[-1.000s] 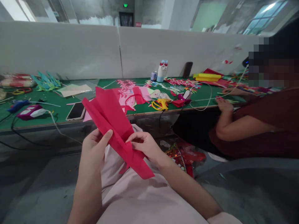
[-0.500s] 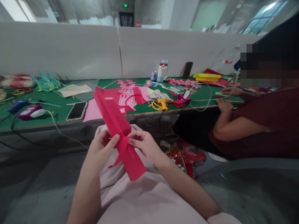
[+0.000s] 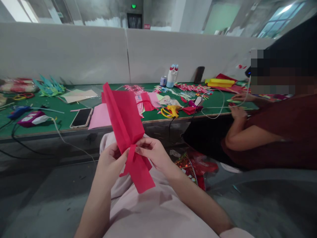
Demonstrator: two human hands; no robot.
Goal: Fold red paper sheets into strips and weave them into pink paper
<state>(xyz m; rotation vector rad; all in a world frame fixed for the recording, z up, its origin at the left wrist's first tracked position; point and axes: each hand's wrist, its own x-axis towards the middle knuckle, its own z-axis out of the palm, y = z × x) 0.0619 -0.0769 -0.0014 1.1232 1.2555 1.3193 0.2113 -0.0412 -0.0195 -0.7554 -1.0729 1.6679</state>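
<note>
Green bench (image 3: 64,120): spans the view beyond the hands, its front edge well past the fingertips. Grey floor (image 3: 49,195) shows between that edge and the left forearm.

Co-worker (image 3: 279,132), dark red sleeve: seated to the right, well apart from both hands, limiting room on that side.

Lap (image 3: 158,211), pale clothing: directly below the hands.

Red sheet (image 3: 128,112) (paper or cloth, cannot be told): held up between the two hands, gathered at a narrow waist; longer end fanning toward the bench, shorter end pointing down over the lap.

Left hand (image 3: 111,163): thumb and fingers pinching the waist from the left.

Right hand (image 3: 155,153): thumb and fingers pinching the waist from the right.

Pink sheet (image 3: 99,117): flat at the bench's front edge, partly hidden by the red one.

Phone (image 3: 81,118): just left of the pink sheet.

Red strip (image 3: 132,154): across the waist, between the fingertips.
</note>
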